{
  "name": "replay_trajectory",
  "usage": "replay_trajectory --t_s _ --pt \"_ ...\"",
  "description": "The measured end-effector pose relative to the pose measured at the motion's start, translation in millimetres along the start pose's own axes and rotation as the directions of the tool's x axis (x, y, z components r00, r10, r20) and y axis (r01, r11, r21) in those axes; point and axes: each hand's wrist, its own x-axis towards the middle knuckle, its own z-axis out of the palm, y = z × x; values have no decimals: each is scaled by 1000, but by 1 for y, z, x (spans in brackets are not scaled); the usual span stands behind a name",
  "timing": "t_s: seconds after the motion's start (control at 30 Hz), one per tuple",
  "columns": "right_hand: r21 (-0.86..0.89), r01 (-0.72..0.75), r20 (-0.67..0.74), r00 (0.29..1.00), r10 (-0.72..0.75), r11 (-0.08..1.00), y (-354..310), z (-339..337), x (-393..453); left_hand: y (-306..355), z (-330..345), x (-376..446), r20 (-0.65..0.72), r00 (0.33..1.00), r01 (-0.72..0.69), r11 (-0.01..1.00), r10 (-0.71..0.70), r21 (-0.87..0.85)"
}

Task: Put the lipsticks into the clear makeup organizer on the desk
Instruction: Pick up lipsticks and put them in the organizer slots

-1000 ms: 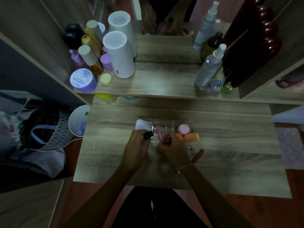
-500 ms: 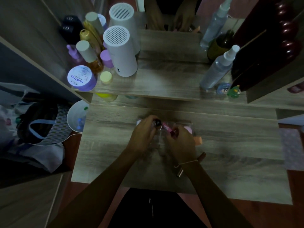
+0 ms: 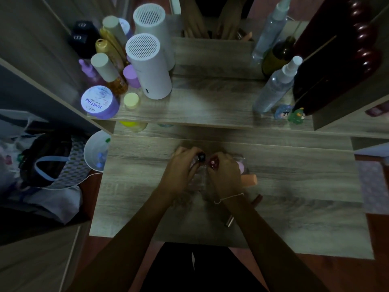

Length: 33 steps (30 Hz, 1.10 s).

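Both hands over organizer (image 3: 242, 163) at mid surface (image 3: 294, 186), side by side, nearly touching. Left hand (image 3: 181, 171) pinches black-capped lipstick (image 3: 201, 157); right hand (image 3: 226, 175) pinches red lipstick (image 3: 213, 162). Both tubes upright, long axis near vertical, tops toward camera, directly above clear compartments. Organizer mostly hidden beneath hands; exact slot unreadable. Judgement: coming move is straight down, short drop. Third lipstick (image 3: 229, 220) lies flat on surface near right forearm, long axis diagonal; right hand nearer.
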Motion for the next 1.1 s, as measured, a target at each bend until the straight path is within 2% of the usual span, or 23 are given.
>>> replay_trajectory --t_s 0.07,0.27,0.6,1.0,1.1 --pt "78 36 -44 998 -33 996 0 1 -2 -1 -2 3 15 1000 -7 1000 6 8" --pt "90 35 -127 992 -24 995 1 6 -2 -11 -1 3 50 998 22 997 -26 72" --pt "116 66 -117 992 -53 991 5 7 -4 -15 6 2 46 999 2 980 -11 197" --pt "120 48 -180 983 -26 992 8 14 -7 -15 2 2 14 1000 -2 984 -1 181" --pt "90 75 -252 967 -50 993 4 11 -14 -11 0 -4 -15 1000 16 983 -13 184"
